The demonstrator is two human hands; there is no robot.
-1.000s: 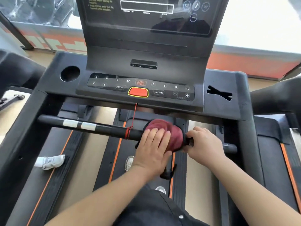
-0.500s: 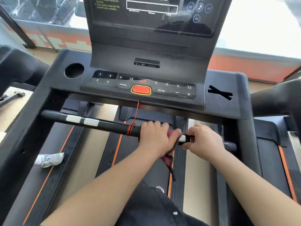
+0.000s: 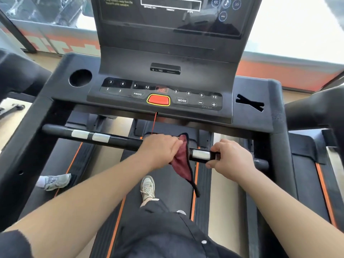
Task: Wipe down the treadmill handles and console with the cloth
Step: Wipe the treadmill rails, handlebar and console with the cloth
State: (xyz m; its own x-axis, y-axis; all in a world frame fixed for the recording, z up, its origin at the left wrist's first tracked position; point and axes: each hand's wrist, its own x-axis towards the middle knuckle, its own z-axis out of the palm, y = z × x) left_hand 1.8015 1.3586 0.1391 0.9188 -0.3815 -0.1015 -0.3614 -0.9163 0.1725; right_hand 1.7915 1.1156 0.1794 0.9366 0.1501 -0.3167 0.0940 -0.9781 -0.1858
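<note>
A black front handlebar (image 3: 119, 139) with silver sensor patches runs across below the treadmill console (image 3: 162, 94). My left hand (image 3: 160, 150) is wrapped round the bar's middle and grips a dark red cloth (image 3: 181, 164) against it. The cloth's loose end hangs down below the bar. My right hand (image 3: 230, 159) grips the bar just right of a bare silver patch (image 3: 201, 154). The console has a red stop button (image 3: 158, 100) and numbered keys, with a dark screen (image 3: 173, 13) above.
A red safety cord (image 3: 154, 123) hangs from under the console to the bar, by my left hand. A round cup holder (image 3: 80, 78) sits left of the keys. Side handrails (image 3: 314, 110) flank the deck. My shoe (image 3: 148, 188) stands on the belt (image 3: 167, 183).
My left hand has slid left along the bar with the cloth, which was bunched over the bar and now hangs down. A silver patch is uncovered between my hands. The right hand stayed put.
</note>
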